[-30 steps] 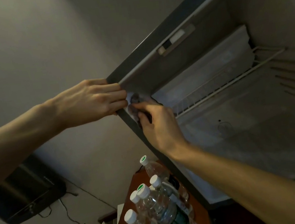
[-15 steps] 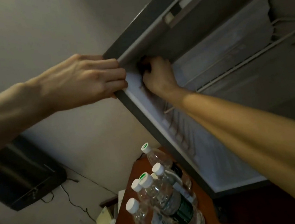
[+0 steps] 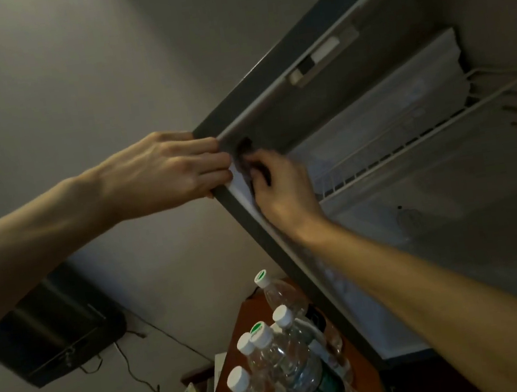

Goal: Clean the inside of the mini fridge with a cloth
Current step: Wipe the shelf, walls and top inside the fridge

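The mini fridge [image 3: 455, 234] stands open, its dark outer frame running diagonally from the upper corner down toward the lower right of the view, and the pale inner lip follows the same line. The right hand [image 3: 282, 189] sits just inside that upper corner with its fingers [image 3: 259, 162] curled round a dark cloth [image 3: 246, 151], bunched small and pressed against the inner wall where top and side walls meet. Most of the cloth is hidden under the hand, so its full shape cannot be told.

The left hand [image 3: 164, 172] is outside the cabinet, its fingers wrapped over the frame edge right beside the cloth, gripping the fridge to steady it. The 2 hands are almost touching across the lip.

The relation that matters: the unwiped run of the side wall lies along the frame's long axis, down and away from the right hand's fingers toward the fridge floor. The right hand, already inside, is the nearer one for that stroke; the left is better kept as the brace. A wire shelf [image 3: 424, 136] juts in just to the right of the hand and would likely catch a wide sweep.

Below, on a reddish tabletop [image 3: 233, 332], stand several capped water bottles [image 3: 272, 353].
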